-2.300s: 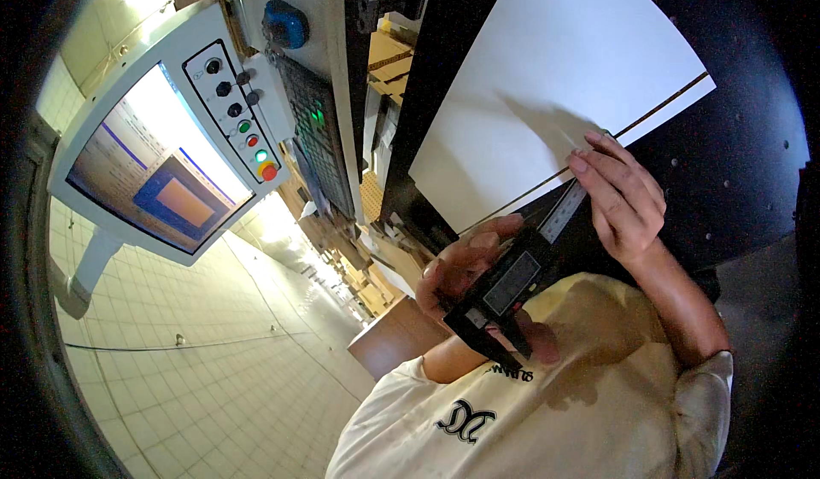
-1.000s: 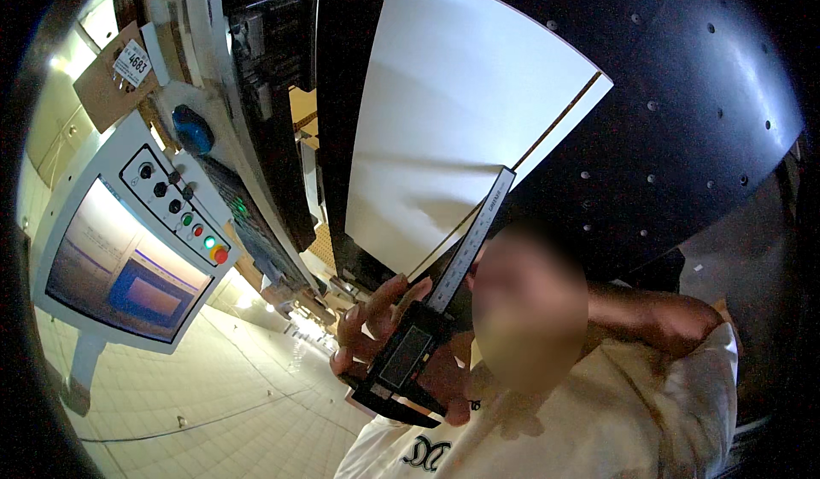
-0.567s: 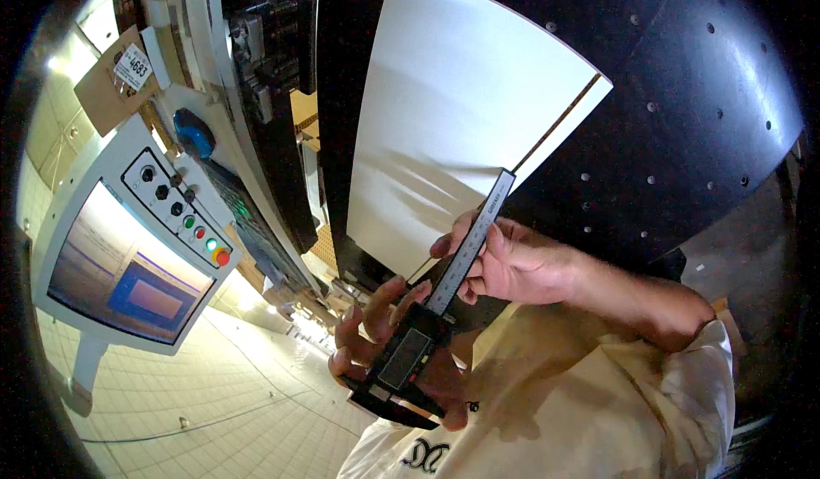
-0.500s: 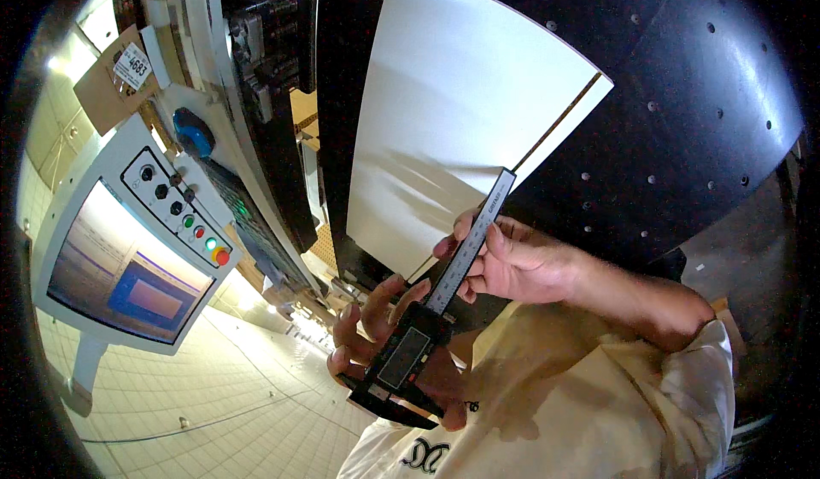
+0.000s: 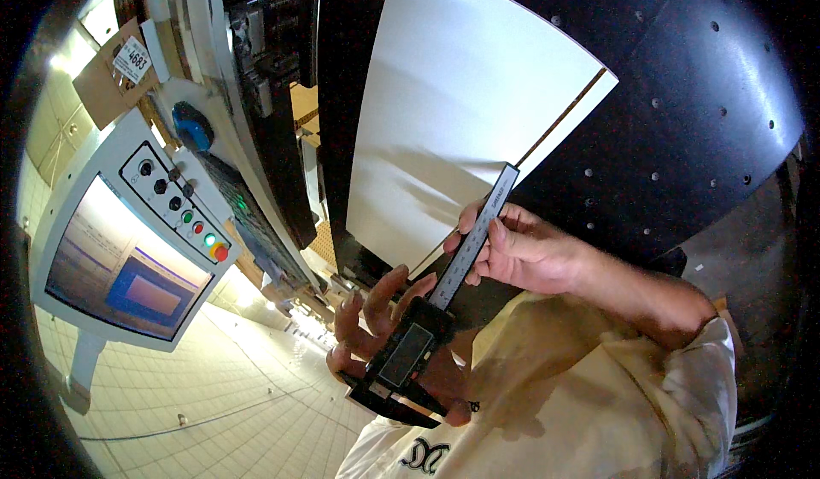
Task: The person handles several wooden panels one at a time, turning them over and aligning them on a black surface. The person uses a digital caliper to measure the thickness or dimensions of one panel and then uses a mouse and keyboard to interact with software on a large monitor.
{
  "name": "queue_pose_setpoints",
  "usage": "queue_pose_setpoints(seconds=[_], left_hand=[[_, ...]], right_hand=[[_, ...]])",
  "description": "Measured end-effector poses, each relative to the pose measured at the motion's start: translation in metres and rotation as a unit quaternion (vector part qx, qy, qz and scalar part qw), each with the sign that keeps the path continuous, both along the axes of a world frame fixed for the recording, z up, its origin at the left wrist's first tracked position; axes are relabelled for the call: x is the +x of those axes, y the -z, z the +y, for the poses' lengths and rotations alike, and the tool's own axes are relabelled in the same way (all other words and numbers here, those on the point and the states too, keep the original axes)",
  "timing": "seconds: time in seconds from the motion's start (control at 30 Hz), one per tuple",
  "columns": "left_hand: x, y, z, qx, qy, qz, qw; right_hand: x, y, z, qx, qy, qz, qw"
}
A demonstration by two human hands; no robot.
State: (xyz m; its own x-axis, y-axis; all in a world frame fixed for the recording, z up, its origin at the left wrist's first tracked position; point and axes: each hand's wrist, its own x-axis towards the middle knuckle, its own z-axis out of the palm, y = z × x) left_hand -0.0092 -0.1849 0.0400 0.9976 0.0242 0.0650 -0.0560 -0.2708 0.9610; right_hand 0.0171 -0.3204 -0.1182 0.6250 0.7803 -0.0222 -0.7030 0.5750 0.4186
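A digital caliper [image 5: 405,355] with a black body, a small display and a grey scale bar is held slantwise in front of my chest. My left hand [image 5: 362,339] is closed around its body and jaw end, partly hidden behind it. Further up, the fingers and thumb of my right hand [image 5: 534,253] pinch the scale bar [image 5: 478,231]. Just beyond lies a white board [image 5: 461,86] with a dark groove [image 5: 564,116] along its right edge. The bar's tip overlaps the board's edge in view; whether it touches, I cannot tell.
A black surface [image 5: 683,61] dotted with holes spreads under and right of the board. To the left stand a control panel with screen [image 5: 128,283] and coloured buttons, a blue-and-black mouse [image 5: 193,126], a keyboard [image 5: 235,197] and a labelled cardboard piece [image 5: 107,95].
Both hands and the caliper keep nearly the same pose, with only a slight shift. The view has moved a little; the caliper's display looks darker now.
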Motion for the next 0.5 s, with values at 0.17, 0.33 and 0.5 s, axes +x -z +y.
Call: queue_pose_setpoints(seconds=[0.17, 0.33, 0.5], left_hand=[[0.000, 0.001, -0.005, 0.014, -0.006, -0.006, 1.000], [0.007, 0.001, -0.015, 0.030, 0.008, -0.001, 1.000], [-0.011, 0.018, -0.021, 0.225, -0.322, 0.132, 0.910]], right_hand=[[0.000, -0.001, 0.001, -0.011, -0.005, 0.000, 1.000], [0.005, -0.004, -0.004, -0.029, -0.006, 0.003, 1.000], [0.006, -0.003, -0.004, -0.037, -0.014, -0.017, 0.999]])
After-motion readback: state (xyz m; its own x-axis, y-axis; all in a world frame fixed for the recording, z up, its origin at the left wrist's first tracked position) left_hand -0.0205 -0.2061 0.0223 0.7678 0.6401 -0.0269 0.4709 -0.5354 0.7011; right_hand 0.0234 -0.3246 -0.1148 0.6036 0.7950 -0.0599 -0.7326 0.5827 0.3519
